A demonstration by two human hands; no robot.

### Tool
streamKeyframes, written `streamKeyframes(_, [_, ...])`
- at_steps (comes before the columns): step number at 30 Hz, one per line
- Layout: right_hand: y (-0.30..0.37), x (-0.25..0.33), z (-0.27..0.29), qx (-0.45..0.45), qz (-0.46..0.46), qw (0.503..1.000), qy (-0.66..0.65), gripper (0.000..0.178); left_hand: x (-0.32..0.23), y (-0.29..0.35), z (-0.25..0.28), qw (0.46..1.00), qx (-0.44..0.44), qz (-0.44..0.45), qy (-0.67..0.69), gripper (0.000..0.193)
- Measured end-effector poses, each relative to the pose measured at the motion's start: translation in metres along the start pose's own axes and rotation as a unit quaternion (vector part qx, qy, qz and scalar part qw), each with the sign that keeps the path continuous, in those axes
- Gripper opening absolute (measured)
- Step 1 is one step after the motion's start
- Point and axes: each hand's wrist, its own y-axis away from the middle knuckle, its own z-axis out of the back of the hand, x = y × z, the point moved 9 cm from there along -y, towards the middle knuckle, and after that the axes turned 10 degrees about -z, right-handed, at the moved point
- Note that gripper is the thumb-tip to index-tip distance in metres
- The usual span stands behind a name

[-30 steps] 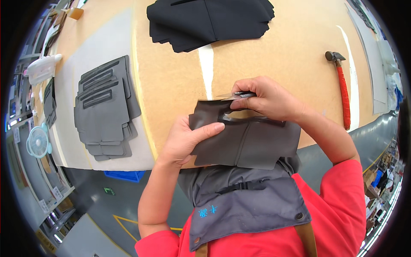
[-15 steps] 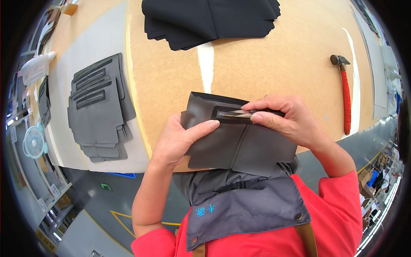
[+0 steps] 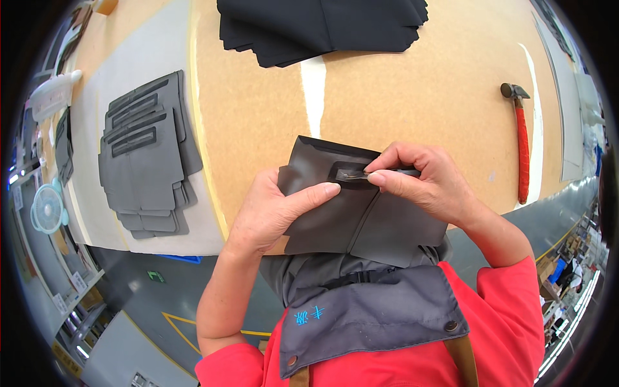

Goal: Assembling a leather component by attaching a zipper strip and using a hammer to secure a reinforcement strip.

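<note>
My left hand (image 3: 267, 209) grips the left side of a dark grey, leather-like sheet (image 3: 322, 226), its thumb lying on top. The sheet has a centre seam and a black-framed slot (image 3: 343, 184) near its far edge. At that slot, thumb and forefinger of my right hand (image 3: 429, 184) pinch a slim dark tool with a shiny metal tip (image 3: 352, 175). The tip lies within the slot, close to my left thumb. My fingers cover most of the tool, so its exact kind is hidden.
Matching grey sheets (image 3: 142, 174) with black-framed slots lie stacked at the left. A pile of black sheets (image 3: 322, 29) rests at the far side. A hammer with a red handle (image 3: 522, 151) lies on the right. A light-blue fan (image 3: 48, 208) stands far left.
The pale, pointed blades or tips seen at the slot before now show only as a short glint. My right fingertips have shifted slightly left along the slot. My left hand keeps its hold.
</note>
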Motion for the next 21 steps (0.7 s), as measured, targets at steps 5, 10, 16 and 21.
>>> streamKeyframes(5, [-0.0006,-0.0022,-0.0007,-0.010,0.036,0.999,-0.011,0.026,-0.0012,0.0008,-0.0005,1.000,0.002,-0.005,0.000,0.029])
streamKeyframes(10, [-0.0006,-0.0019,-0.0020,-0.011,0.036,0.999,-0.018,0.025,-0.0010,0.0012,-0.0018,1.000,0.009,-0.007,0.006,0.028])
streamKeyframes(16, [0.0000,-0.0011,-0.0029,-0.004,0.027,1.000,-0.012,0.019,-0.0002,0.0017,-0.0024,1.000,0.013,-0.004,-0.004,0.027])
streamKeyframes(21, [0.0000,-0.0033,-0.0032,-0.005,0.031,0.999,-0.017,0.017,0.0006,0.0017,-0.0039,1.000,0.013,-0.001,0.004,0.028])
